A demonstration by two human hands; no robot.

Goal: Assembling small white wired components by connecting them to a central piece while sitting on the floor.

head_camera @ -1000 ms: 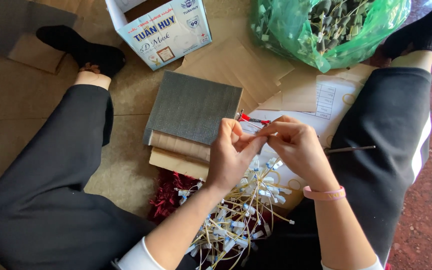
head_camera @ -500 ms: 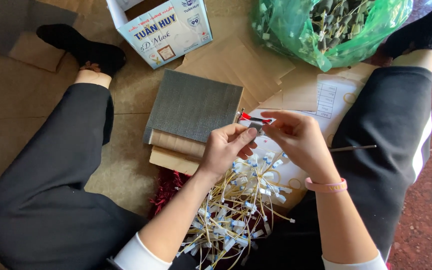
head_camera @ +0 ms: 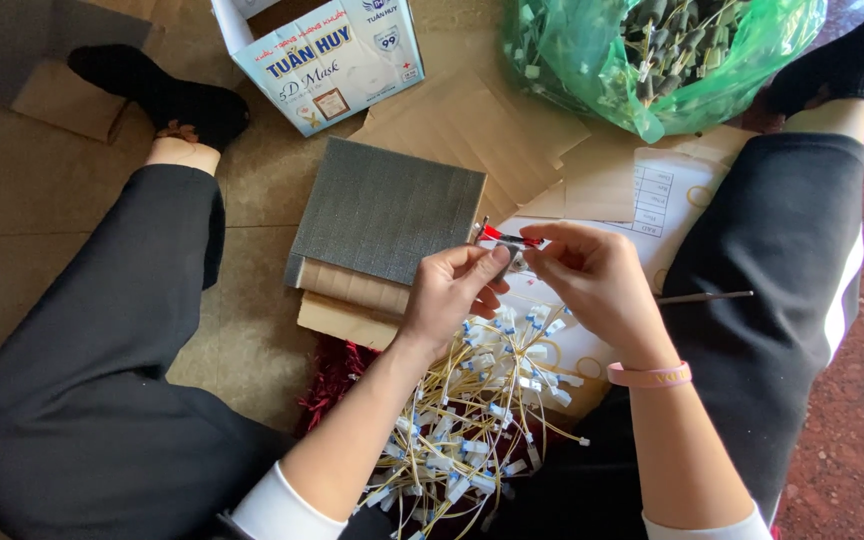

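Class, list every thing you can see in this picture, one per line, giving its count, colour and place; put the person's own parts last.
small part: one, red and silver, pinched between both hands
wire pieces: many, yellowish with white ends, heaped between the legs
grey board: one, grey, on a stack of brown card ahead of the hands
cardboard box: one, white and pale blue, top centre
plastic bag: one, green, holding dark small parts, top right
printed sheet: one, white, by the right leg
thin rod: one, dark, on the right leg
red tinsel: one clump, under the left forearm
wristband: one, pink, right wrist
left hand: gripping the part
right hand: gripping the part
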